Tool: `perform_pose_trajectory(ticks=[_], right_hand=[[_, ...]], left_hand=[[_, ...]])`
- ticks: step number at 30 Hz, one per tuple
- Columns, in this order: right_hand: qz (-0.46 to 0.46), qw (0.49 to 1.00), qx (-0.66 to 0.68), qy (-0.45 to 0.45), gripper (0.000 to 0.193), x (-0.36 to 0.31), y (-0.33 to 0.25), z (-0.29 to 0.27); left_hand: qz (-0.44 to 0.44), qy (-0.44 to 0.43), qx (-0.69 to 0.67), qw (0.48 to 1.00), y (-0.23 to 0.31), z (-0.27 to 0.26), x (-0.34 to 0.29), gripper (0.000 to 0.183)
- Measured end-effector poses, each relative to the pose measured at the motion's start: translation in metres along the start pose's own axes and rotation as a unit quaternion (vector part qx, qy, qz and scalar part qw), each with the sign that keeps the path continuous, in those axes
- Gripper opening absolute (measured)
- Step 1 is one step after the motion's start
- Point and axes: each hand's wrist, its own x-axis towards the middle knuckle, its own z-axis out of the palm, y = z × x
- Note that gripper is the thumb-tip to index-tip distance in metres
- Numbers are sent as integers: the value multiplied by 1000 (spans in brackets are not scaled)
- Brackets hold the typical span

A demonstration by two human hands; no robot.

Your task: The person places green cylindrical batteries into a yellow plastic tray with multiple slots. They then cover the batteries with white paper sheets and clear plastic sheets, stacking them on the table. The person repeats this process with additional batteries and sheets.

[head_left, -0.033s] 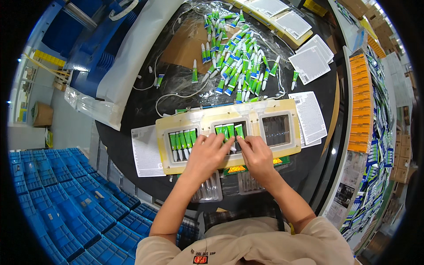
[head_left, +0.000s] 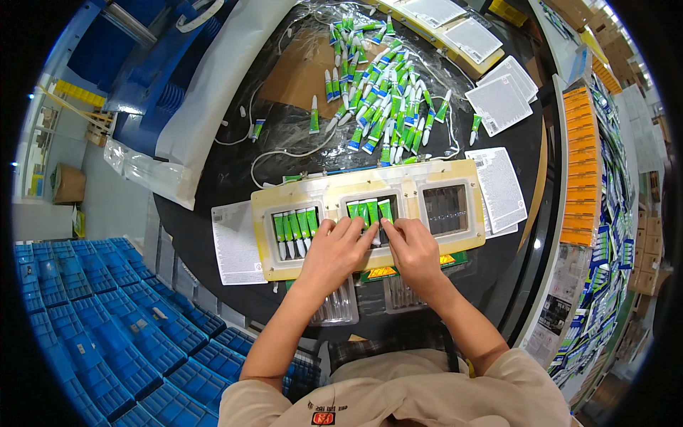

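Note:
A cream and yellow frame (head_left: 299, 190) with three windows lies in front of me. In its left window, several small green squeeze tubes (head_left: 293, 225) with white caps stand side by side. More green tubes (head_left: 361, 208) fill part of the middle window. My left hand (head_left: 333, 250) reaches over that window, its fingers bent together against a tube there. From the right, my right hand (head_left: 415, 255) pinches at the rightmost green tube (head_left: 385, 209), fingertips close to the left hand's. Fingers partly hide the lower tube ends. The right window (head_left: 445, 208) holds a clear plastic tray without tubes.
A heap of green, white and blue tubes (head_left: 388, 99) lies beyond the frame. Printed white cards (head_left: 238, 245) stick out beside it, with more cards (head_left: 499, 103) at the right. Clear blister trays (head_left: 334, 306) sit near me. Blue crates (head_left: 107, 327) stand lower left.

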Motion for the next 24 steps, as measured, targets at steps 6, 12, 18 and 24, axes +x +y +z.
perform_pose_trajectory(ticks=[6,12,18,24], right_hand=[[31,999,-11,-29,39,7,-8,-6],[57,993,25,-100,43,15,-3,-25],[55,991,120,-27,46,26,-12,-26],[215,901,376,-24,33,17,-35,-42]], left_hand=[[-15,2,-12,1000,-4,5,-11,46],[-14,9,-22,1000,-5,5,-10,44],[-25,70,-100,992,-5,-8,-9,39],[-67,90,-234,966,23,-17,-7,28]])
